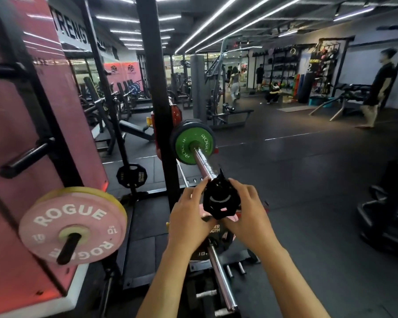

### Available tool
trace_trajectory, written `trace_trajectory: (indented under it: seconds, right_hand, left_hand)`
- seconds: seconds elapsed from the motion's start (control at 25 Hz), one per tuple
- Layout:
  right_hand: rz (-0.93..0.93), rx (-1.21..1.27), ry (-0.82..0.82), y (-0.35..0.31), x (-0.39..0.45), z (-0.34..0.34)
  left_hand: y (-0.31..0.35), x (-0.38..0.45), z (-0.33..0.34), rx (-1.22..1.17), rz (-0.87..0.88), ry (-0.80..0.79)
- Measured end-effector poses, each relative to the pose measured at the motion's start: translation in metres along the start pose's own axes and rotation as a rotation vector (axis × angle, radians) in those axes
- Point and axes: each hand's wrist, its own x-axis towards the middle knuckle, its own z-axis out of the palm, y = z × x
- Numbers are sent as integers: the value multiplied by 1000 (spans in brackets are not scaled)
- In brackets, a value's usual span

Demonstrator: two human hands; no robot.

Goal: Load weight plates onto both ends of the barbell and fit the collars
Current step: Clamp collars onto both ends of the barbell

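Note:
A chrome barbell sleeve [205, 162] points toward me from the rack. A green Rogue plate [192, 144] sits on it, with a black plate behind it. At the sleeve's near end is a black collar [221, 199] with its lever up. My left hand [190, 216] grips the collar's left side and my right hand [247, 214] grips its right side. Whether the collar is over the sleeve tip or just in front of it I cannot tell.
A pink Rogue 10 plate [72, 226] hangs on a storage peg at the left, with a bare peg [25, 158] above it. The black rack upright [157, 88] stands beside the sleeve. Another bar [221, 274] with a plate lies low under my hands. A person [377, 88] stands far right.

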Motion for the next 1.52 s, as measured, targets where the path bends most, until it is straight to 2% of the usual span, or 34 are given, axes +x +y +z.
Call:
trace_trajectory:
  seconds: [0.44, 0.8, 0.92, 1.16, 1.32, 1.52]
  right_hand:
    - [22, 83, -1, 24, 16, 12]
    - [-61, 18, -51, 44, 36, 16]
    - [-87, -22, -46, 50, 44, 19]
    - [-72, -29, -85, 66, 72, 33]
    - [-126, -37, -88, 79, 103, 50]
    - [-111, -92, -61, 88, 149, 70]
  left_hand:
    - [2, 8, 21, 50, -17, 56]
    - [-6, 20, 28, 54, -54, 111]
    - [-12, 24, 30, 49, -122, 156]
    - [-26, 45, 42, 81, -153, 199]
    - [-50, 77, 52, 43, -149, 171]
    - [-72, 119, 65, -119, -152, 162]
